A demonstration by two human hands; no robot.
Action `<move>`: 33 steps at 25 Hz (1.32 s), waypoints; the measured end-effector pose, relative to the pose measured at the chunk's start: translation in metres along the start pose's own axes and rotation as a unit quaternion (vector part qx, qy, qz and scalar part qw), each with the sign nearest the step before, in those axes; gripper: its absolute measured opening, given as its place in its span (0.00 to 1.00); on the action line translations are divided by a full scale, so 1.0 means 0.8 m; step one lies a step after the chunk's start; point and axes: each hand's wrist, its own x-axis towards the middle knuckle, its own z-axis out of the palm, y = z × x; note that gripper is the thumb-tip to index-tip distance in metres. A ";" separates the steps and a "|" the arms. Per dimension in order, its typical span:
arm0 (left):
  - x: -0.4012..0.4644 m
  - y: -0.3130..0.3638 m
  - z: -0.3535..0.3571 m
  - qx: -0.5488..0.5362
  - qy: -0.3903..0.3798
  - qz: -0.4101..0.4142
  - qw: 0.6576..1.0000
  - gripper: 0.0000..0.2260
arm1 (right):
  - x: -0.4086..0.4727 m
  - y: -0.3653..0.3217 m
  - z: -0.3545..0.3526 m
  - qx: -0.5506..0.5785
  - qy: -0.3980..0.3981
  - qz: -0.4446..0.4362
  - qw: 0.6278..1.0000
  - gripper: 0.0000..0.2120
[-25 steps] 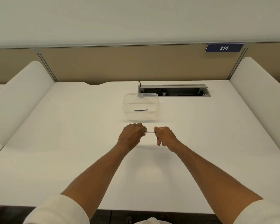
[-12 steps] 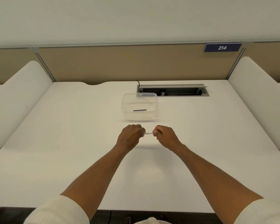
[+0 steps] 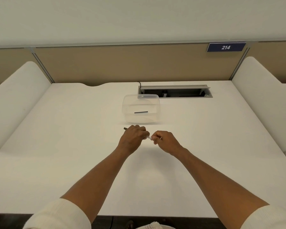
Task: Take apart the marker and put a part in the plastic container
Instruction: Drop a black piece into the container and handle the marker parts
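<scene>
The only readable text is the number "214", in white slanted digits on a dark blue rectangular sign. The sign is fixed at the top edge of the tan partition panel behind the surface, toward the upper right of the view, just below the panel's pale metal rail. No other lettering, brand or label can be read: the clear plastic container and the marker held in the hands show no legible print.
</scene>
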 end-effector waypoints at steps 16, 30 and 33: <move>0.007 0.020 0.047 -0.384 0.097 -0.399 0.827 0.13 | -0.008 0.032 0.008 0.043 -0.009 0.096 0.994 0.06; 0.041 0.011 0.053 -0.524 -0.036 -0.360 0.771 0.27 | -0.005 0.039 0.011 0.108 -0.069 0.167 0.978 0.06; 0.049 0.014 0.052 -0.523 -0.034 -0.359 0.772 0.25 | -0.004 0.046 0.014 0.116 -0.077 0.165 0.976 0.07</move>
